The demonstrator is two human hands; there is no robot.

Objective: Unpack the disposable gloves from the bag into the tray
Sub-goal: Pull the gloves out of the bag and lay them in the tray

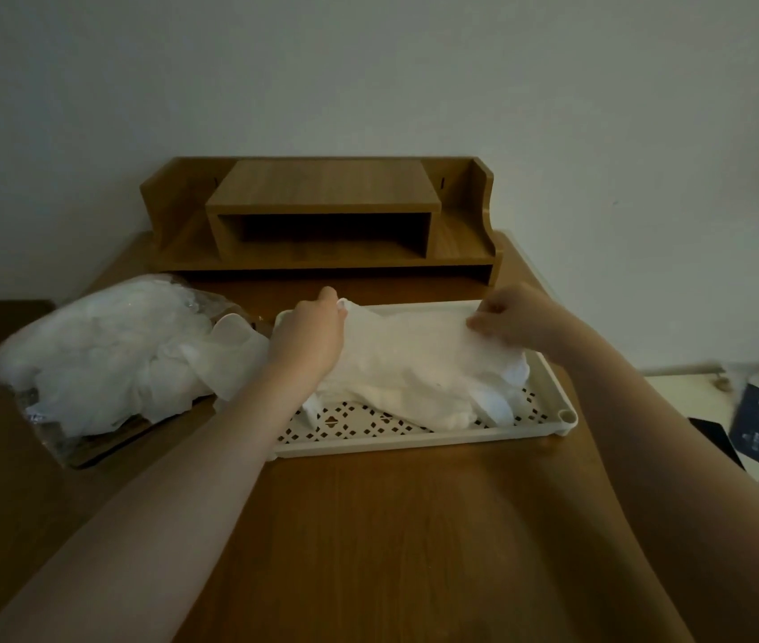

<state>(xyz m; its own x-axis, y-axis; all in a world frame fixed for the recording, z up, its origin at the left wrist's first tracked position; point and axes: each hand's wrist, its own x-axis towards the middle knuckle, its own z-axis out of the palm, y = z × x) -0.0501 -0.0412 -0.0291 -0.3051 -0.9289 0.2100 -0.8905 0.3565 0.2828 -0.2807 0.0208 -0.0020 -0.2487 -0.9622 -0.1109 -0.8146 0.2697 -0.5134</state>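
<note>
1. A white perforated tray (pixel 419 440) was set across the middle of a wooden table (pixel 368 549), its long side running left to right, and a broad bare stretch of tabletop was left open between its near rim and the camera.
2. A wooden desk shelf (pixel 321 215) was placed at the far edge of the table against the wall, with only a narrow strip of tabletop left between it and the far rim of the tray.
3. A clear bag (pixel 89 359) stuffed with white gloves was laid just beside the left end of the tray, and its near corner was seen overhanging the left edge of the table.
4. A pile of gloves (pixel 424 382) was spread over the far and middle parts of the tray, while the near strip of perforated floor was left uncovered.
5. The far-left corner of the tray was hidden by the left hand (pixel 308 336), and both forearms were cut off by the bottom of the frame.
6. Dim light and thin film made single gloves hard to separate; dark items on a surface at the right edge could not be identified.
7. A thin glove sheet (pixel 405 336) was held stretched above the pile by 2 hands: the left hand was closed on its left end, and the right hand (pixel 512 322) was pinched on its right end with the fingers curled.
</note>
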